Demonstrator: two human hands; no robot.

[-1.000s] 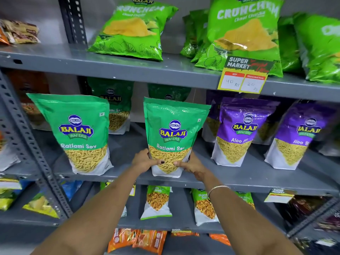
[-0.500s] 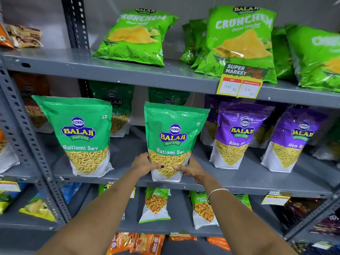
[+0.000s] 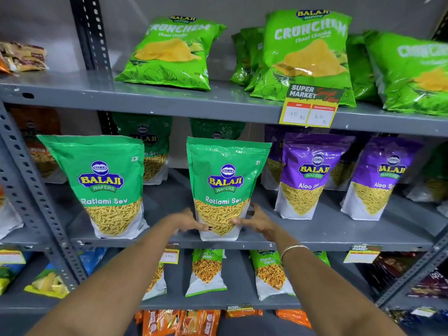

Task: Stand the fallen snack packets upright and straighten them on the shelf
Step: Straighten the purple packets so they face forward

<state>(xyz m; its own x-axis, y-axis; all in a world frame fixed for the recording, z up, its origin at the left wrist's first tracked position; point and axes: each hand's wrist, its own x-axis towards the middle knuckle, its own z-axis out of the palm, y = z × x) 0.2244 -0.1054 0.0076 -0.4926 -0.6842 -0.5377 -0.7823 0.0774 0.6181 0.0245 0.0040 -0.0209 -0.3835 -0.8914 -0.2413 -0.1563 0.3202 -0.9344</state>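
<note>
Sliding a little apart since half a second ago, left hand (image 3: 185, 220) and right hand (image 3: 258, 220) both still cupping the base of the middle Ratlami Sev packet (image 3: 225, 187), thumbs pressing its front. Standing upright between the hands, sitting at the front lip of the shelf (image 3: 315, 240). Risking a forward topple on release, being so close to the edge; nudging sideways risking knocking the purple Aloo Sev packet (image 3: 305, 175) just right of the right hand.

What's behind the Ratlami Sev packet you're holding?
Behind the held Ratlami Sev packet, another dark green packet shows only its top; the rest is covered, so its posture is unclear.
</note>
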